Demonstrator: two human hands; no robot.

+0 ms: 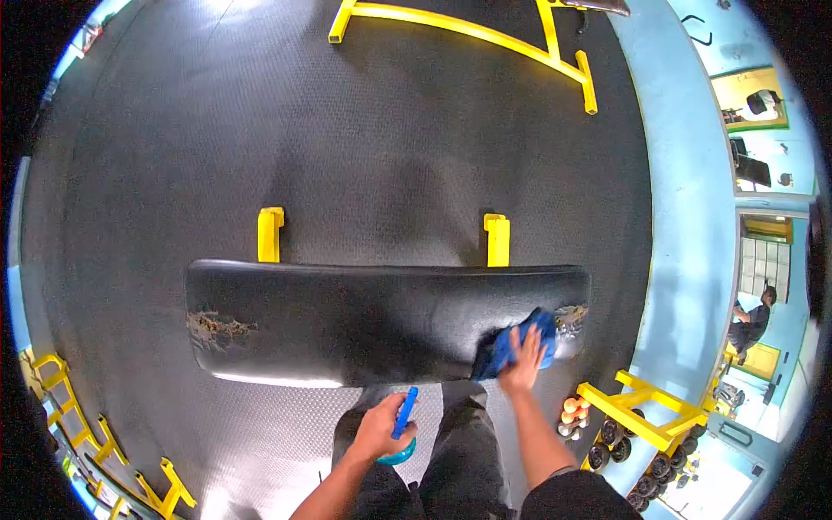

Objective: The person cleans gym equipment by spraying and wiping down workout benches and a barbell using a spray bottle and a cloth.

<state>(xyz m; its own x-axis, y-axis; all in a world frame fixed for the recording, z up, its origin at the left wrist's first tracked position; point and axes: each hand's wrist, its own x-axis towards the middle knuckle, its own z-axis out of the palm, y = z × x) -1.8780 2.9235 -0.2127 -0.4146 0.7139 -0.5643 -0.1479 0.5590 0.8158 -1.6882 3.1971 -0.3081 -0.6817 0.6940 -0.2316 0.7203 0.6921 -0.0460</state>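
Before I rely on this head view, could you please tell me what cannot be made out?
Head view:
Middle of the bottle: hidden by the left hand.
Bench pad beneath the blue cloth: covered by cloth and right hand.
Far yellow frame: cut off by the top image edge.
Markings on the black dumbbells, if any: too small.

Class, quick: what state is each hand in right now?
Left hand: closed, holding a bottle.
Right hand: open, spread over a cloth on the bench.
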